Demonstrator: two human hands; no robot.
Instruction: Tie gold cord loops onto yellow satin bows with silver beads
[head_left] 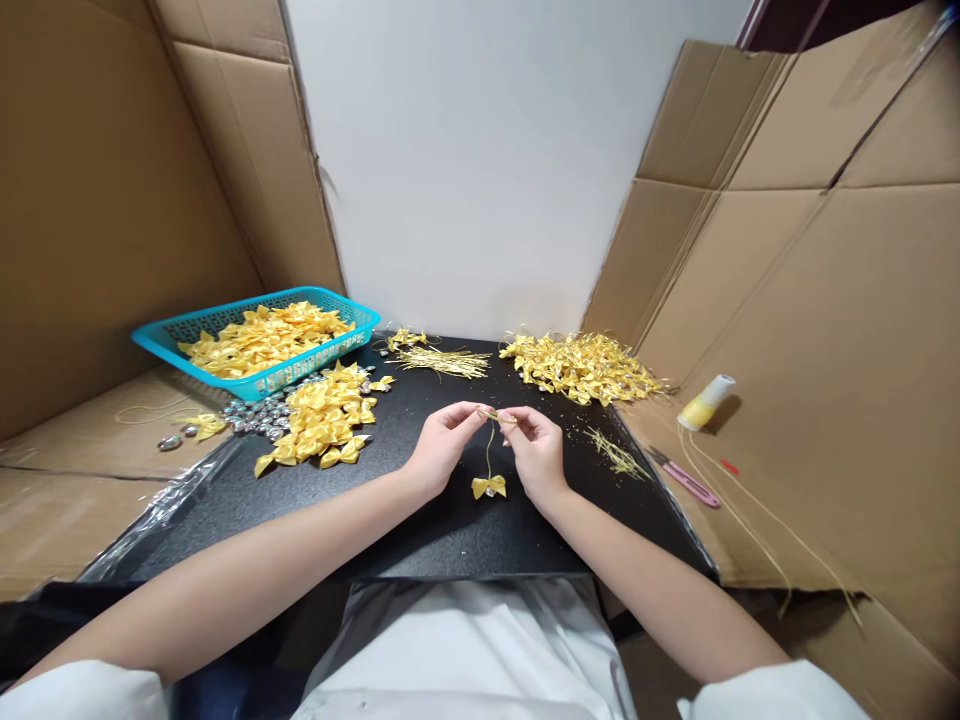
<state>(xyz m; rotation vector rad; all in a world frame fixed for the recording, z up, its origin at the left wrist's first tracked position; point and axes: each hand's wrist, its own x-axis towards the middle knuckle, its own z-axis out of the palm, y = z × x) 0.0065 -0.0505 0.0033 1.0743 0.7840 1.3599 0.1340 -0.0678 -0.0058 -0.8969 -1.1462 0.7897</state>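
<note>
My left hand (448, 440) and my right hand (535, 450) meet over the middle of the black table, each pinching the gold cord (490, 450) between thumb and fingertips. From there the cord hangs down to a yellow ribbon bow (489, 487) with a small silvery piece at its centre, just above or on the table top. How the cord runs between the fingertips is too small to make out. Left of my hands lies a pile of loose yellow bows (330, 415), with silvery round beads (262, 415) beside it.
A turquoise basket (259, 385) of yellow bows stands at the back left. Cut gold cords (442, 361) and a heap of corded bows (577, 365) lie at the back. On the right are cord scraps (619, 455), a pink cutter (690, 484) and a thread spool (705, 403). Cardboard walls (825, 300) flank the table.
</note>
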